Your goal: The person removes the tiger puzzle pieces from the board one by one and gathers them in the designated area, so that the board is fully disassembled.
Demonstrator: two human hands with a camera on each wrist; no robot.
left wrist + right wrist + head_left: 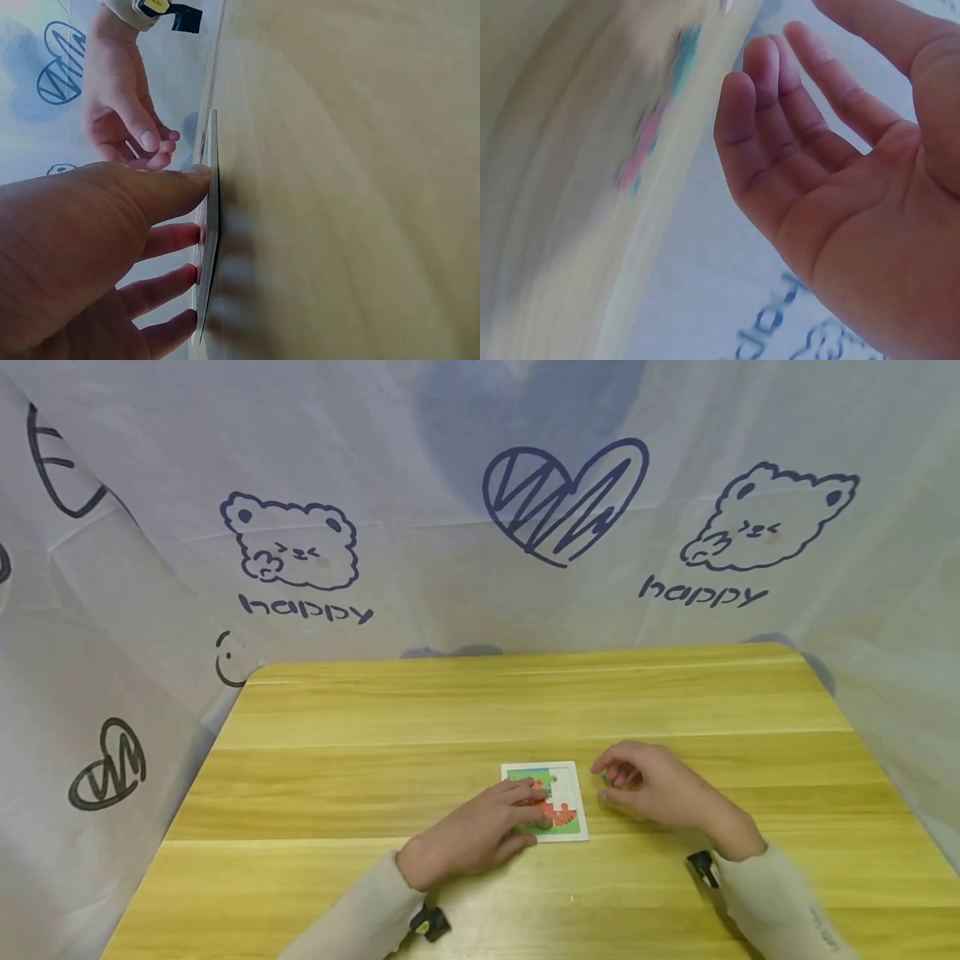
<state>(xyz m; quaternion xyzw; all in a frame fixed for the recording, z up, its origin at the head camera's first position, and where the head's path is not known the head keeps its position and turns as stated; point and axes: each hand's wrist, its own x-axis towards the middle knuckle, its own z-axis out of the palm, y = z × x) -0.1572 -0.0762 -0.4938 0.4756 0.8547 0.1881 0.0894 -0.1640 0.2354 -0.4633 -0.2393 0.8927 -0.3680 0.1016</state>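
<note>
A small square jigsaw puzzle (566, 836) with a white border lies on the table, partly filled with green and orange-red pieces. A white gap shows at its upper right. My left hand (487, 827) rests on its left part, fingers stretched over the pieces and thumb at the near edge. In the left wrist view the thumb touches the board's (212, 142) edge. Just right of the board hovers my right hand (652, 785), fingers loosely bent with nothing between them. Below it, the right wrist view shows a pink and teal puzzle piece (643, 146) and a teal piece (684, 60) on the table.
The wooden table (360, 718) has its far edge along a pale hanging cloth (427, 585) printed with bears and hearts. Each wrist carries a small black device, such as the one by the left sleeve (360, 910).
</note>
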